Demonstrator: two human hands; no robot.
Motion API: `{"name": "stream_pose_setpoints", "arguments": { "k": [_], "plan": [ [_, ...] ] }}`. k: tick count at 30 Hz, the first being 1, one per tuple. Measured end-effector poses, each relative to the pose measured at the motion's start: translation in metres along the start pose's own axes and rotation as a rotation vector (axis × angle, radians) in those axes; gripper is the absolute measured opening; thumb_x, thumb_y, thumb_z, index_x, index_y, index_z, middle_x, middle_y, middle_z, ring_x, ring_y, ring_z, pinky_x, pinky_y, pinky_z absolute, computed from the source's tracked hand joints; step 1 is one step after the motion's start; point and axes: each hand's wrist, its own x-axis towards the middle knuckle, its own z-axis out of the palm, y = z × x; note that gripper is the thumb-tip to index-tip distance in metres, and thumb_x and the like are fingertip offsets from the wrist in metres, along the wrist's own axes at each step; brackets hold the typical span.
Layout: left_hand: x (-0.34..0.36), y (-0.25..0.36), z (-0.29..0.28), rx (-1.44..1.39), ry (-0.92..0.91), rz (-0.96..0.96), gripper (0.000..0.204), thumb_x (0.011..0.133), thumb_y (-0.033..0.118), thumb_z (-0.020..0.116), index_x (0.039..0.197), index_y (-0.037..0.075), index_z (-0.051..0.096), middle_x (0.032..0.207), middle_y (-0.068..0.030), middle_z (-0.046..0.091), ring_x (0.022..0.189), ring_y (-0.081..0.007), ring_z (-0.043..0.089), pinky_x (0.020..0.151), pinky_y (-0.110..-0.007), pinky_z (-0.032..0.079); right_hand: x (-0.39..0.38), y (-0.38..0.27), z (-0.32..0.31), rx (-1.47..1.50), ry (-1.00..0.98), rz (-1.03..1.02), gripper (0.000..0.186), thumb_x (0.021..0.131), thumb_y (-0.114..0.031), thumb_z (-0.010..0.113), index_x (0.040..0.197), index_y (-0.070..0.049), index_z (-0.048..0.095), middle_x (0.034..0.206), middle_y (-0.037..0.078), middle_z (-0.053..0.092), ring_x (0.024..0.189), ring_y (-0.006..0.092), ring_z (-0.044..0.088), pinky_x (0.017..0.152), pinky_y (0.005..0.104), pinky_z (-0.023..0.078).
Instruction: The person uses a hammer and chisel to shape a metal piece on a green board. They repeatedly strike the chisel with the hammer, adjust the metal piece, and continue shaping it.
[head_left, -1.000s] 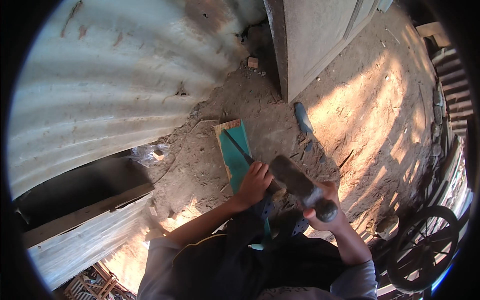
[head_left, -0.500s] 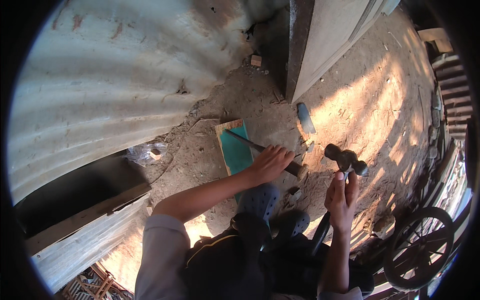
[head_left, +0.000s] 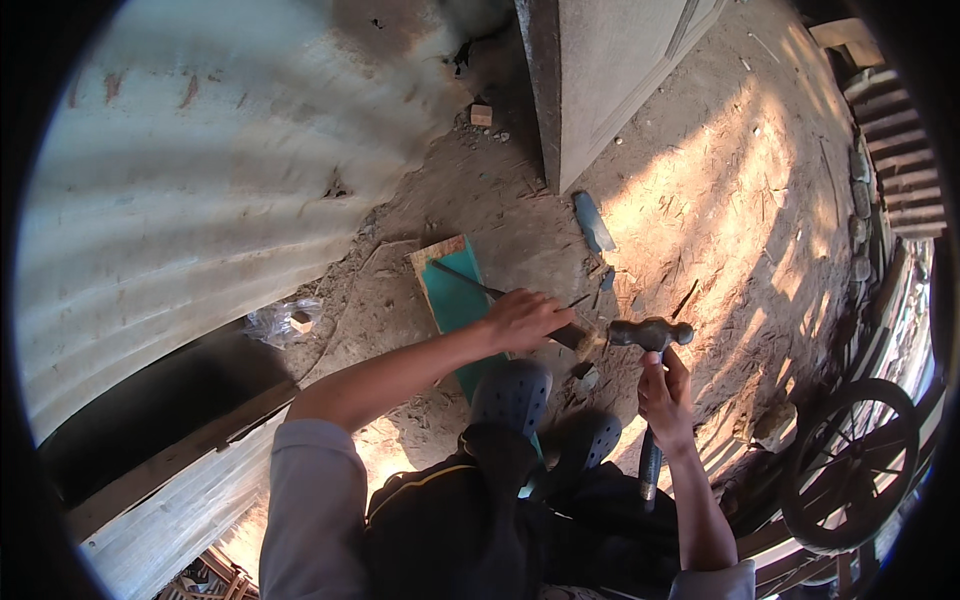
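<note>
My left hand (head_left: 527,318) is closed round a long, narrow dark tool, too little shown to name more exactly. Its thin end (head_left: 455,273) slants over a teal-painted board (head_left: 461,302) on the dirt floor. On the other side of my fingers, its thick handle ends in a pale wooden butt (head_left: 592,345). Wrapped round the shaft of a ball-peen hammer (head_left: 648,333), close below the head, is my right hand (head_left: 665,400). One face of the hammer head is right beside the wooden butt; whether they touch I cannot tell.
Corrugated metal sheeting (head_left: 200,200) rises at the left. A pale panel (head_left: 610,80) stands at the top, with a flat dark piece (head_left: 593,222) near its foot. My clogs (head_left: 510,395) flank the work. A spoked wheel (head_left: 850,465) lies at the lower right.
My right hand has brought the hammer leftward, and its head has turned more level, close to the tool's butt. My left hand keeps its hold. The whole view has shifted slightly.
</note>
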Motion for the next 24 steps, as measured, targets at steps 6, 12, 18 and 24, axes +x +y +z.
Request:
{"name": "stream_pose_setpoints", "arguments": {
  "k": [6,12,18,24],
  "plan": [
    [-0.006,-0.002,-0.013,-0.035,-0.008,0.110,0.036,0.064,0.018,0.077,0.093,0.008,0.058,0.078,-0.0075,0.060,0.077,-0.0269,0.065,0.062,-0.040,0.052,-0.010,0.009,0.005,0.091,-0.054,0.117,0.022,0.103,-0.031,0.042,0.092,-0.012,0.046,0.053,-0.009,0.029,0.039,0.0002,0.023,0.035,0.0204,0.016],
    [-0.036,0.001,-0.020,0.017,-0.096,0.234,0.034,0.060,0.017,0.075,0.088,0.009,0.058,0.069,-0.0067,0.057,0.067,-0.0262,0.064,0.056,-0.040,0.051,-0.013,0.009,0.012,0.053,-0.079,0.189,0.022,0.103,-0.032,0.042,0.092,-0.013,0.044,0.053,-0.010,0.026,0.040,0.0009,0.023,0.037,0.0211,0.017],
    [-0.038,0.008,-0.059,-0.026,0.106,0.208,0.034,0.056,0.013,0.076,0.082,0.009,0.055,0.069,-0.0053,0.057,0.068,-0.0239,0.063,0.056,-0.037,0.051,-0.008,0.017,0.003,0.046,-0.093,0.083,0.020,0.103,-0.031,0.042,0.094,-0.013,0.044,0.052,-0.011,0.026,0.040,0.0003,0.023,0.036,0.0213,0.017],
    [-0.030,-0.008,-0.084,0.080,0.166,0.141,0.042,0.055,0.015,0.078,0.092,0.008,0.058,0.074,-0.0066,0.060,0.074,-0.0250,0.065,0.062,-0.038,0.053,-0.007,0.030,-0.001,0.045,-0.112,0.087,0.020,0.102,-0.031,0.043,0.095,-0.012,0.044,0.053,-0.010,0.027,0.040,0.0001,0.024,0.036,0.0207,0.018]
  ]
}}
